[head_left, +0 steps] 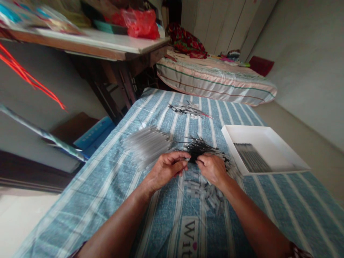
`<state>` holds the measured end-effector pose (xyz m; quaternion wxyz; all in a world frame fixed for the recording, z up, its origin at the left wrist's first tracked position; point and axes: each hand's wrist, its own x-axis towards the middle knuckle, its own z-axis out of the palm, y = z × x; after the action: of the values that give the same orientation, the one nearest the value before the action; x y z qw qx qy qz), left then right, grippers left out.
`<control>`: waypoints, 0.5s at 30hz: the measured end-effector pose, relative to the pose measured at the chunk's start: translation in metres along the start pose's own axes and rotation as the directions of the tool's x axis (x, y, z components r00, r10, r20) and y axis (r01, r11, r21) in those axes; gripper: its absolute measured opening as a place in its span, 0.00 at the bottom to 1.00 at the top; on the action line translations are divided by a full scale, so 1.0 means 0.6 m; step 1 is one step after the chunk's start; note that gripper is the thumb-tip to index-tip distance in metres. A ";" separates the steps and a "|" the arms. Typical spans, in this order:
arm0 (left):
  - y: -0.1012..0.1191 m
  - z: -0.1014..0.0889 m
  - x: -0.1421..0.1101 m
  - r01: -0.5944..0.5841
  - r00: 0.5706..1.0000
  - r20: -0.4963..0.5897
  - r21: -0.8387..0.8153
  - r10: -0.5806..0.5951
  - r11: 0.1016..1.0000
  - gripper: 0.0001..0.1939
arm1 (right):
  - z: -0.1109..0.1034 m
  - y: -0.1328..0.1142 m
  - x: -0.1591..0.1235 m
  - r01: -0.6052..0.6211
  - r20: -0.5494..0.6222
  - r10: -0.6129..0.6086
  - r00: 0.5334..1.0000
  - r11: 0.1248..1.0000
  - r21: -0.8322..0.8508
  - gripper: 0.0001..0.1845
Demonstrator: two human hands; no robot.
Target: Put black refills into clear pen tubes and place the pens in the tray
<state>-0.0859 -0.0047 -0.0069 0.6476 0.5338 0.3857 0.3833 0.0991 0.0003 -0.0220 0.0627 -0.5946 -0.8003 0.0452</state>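
My left hand [168, 166] and my right hand [213, 169] are close together over the middle of the table, both with pinched fingers. A small pale piece shows at my left fingertips, too blurred to name. What my right fingers hold is hidden. Just beyond them lies a loose pile of thin black sticks [200, 145], partly covered by my right hand. Left of my left hand is a neat layer of thin translucent tubes [147, 145]. Short translucent, cap-like pieces [211, 197] are scattered below my right hand.
On the right stands a shallow white box [285, 147] with a row of thin dark-and-clear sticks [252, 157]. More thin sticks [186, 109] lie at the far end of the striped tablecloth [107, 200]. A side table [113, 44] holds a red plastic bag [141, 23]; a bed [215, 77] stands behind.
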 end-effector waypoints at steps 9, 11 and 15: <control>0.000 -0.001 0.002 -0.020 1.000 0.000 0.033 0.020 0.999 0.12 | 0.013 -0.005 0.017 0.048 -0.066 -0.039 0.997 0.990 0.130 0.10; 0.000 0.000 0.002 -0.017 1.000 -0.005 0.044 0.017 0.999 0.12 | 0.015 0.000 0.008 0.087 -0.145 -0.035 0.989 0.926 0.367 0.08; 0.001 0.002 0.000 -0.010 1.000 0.005 0.046 0.010 0.999 0.13 | 0.017 0.003 -0.015 0.093 -0.159 0.052 0.986 0.618 0.781 0.04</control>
<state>-0.0851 -0.0051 -0.0060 0.6341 0.5513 0.3903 0.3764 0.1018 -0.0081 -0.0328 0.3831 -0.4998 -0.6985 0.3400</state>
